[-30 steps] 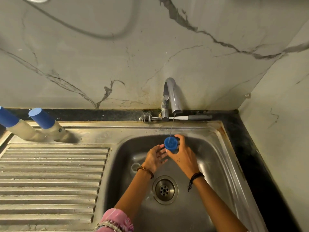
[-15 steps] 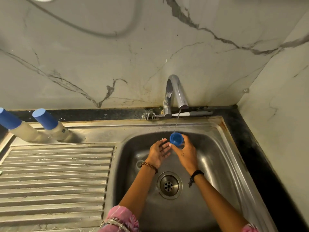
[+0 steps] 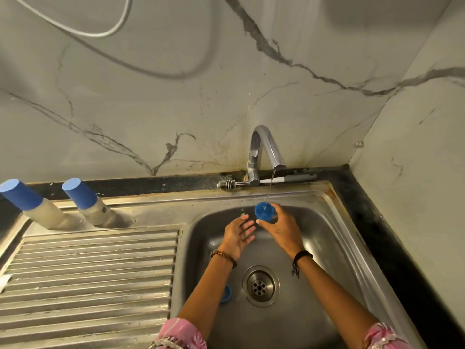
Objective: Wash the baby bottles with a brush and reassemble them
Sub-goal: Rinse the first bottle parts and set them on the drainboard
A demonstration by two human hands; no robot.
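My right hand (image 3: pixel 281 229) grips a blue bottle cap (image 3: pixel 263 210) mouth-up under a thin stream of water from the tap (image 3: pixel 266 149), over the steel sink (image 3: pixel 322 235). My left hand (image 3: pixel 239 233) hovers beside it with fingers spread and holds nothing. A second blue part (image 3: pixel 226 293) lies on the sink floor, half hidden by my left forearm. Two capped baby bottles, the left bottle (image 3: pixel 30 202) and the right bottle (image 3: pixel 88 202), stand at the back of the drainboard. A bottle brush (image 3: pixel 264 182) lies on the ledge behind the tap.
The ribbed drainboard (image 3: pixel 95 273) stretches left of the basin. The drain (image 3: pixel 260 285) sits in the middle of the sink floor. Marble walls close in at the back and right, with a black counter strip (image 3: pixel 377 222) along the right edge.
The view has shifted a little. My left hand has drawn slightly away from the cap, while my right hand keeps it under the running water.
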